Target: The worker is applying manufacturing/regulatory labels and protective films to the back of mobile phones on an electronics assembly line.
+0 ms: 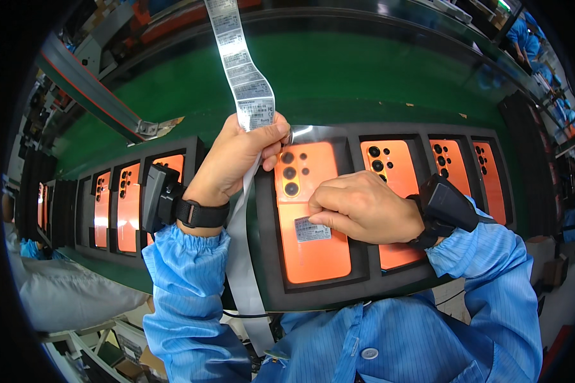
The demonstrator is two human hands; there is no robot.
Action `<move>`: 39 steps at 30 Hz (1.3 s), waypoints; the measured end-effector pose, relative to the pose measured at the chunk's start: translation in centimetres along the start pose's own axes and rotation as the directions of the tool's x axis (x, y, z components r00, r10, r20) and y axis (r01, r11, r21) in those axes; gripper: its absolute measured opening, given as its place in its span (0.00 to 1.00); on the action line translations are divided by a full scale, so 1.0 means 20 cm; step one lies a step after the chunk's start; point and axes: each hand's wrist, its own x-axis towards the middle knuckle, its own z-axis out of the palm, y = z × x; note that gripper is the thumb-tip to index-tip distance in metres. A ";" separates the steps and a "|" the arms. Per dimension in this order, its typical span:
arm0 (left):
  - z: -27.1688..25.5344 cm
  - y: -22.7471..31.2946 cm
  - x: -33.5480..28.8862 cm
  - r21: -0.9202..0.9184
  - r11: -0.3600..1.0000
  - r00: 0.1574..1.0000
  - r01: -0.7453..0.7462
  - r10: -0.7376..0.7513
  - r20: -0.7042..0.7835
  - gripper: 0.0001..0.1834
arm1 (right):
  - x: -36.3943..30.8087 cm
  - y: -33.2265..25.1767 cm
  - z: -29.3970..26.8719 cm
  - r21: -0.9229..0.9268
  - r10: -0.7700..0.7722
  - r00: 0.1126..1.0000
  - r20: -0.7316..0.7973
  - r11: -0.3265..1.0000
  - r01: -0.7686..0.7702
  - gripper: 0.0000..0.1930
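My left hand is closed on a strip of silver printed labels; the strip rises beyond the hand, and its pale backing hangs down past my wrist. Beneath my hands an orange phone lies back side up in a dark foam tray. My right hand pinches the upper edge of a small silver label, which is against or just over the phone's lower back. A shiny clear patch shows beside my left fingertips; whether they touch it I cannot tell.
More orange phones sit in foam trays to the right and left. The trays rest on a green bench. A metal bar slants across the far left. People in blue are at the far right.
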 end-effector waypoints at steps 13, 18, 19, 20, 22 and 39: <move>0.00 -0.02 0.00 0.048 0.999 0.999 -0.010 0.012 -0.043 0.06 | 0.01 -0.10 -0.01 -0.479 -0.100 0.993 0.061 0.870 0.117 0.15; -0.01 -0.02 0.00 0.054 0.998 0.999 -0.026 0.028 -0.037 0.05 | 0.11 -0.06 0.03 -0.696 -0.170 0.985 -0.044 0.712 0.092 0.18; -0.01 -0.02 0.00 0.043 0.999 0.999 -0.023 0.025 -0.040 0.05 | 0.11 -0.04 0.04 -0.708 -0.193 0.981 -0.036 0.697 0.111 0.18; -0.01 -0.02 0.00 0.033 0.999 0.999 -0.022 0.024 -0.048 0.04 | 0.13 -0.04 0.03 -0.719 -0.221 0.975 -0.026 0.682 0.135 0.19; 0.02 -0.01 0.00 0.045 0.999 0.996 -0.020 0.024 -0.084 0.04 | 0.12 -0.10 -0.01 -0.616 -0.126 0.990 0.063 0.776 0.138 0.25; 0.12 0.19 -0.61 -0.297 0.946 0.991 0.130 -0.122 0.047 0.15 | -0.09 -0.20 -0.07 0.144 -0.266 0.964 -0.009 0.954 0.265 0.22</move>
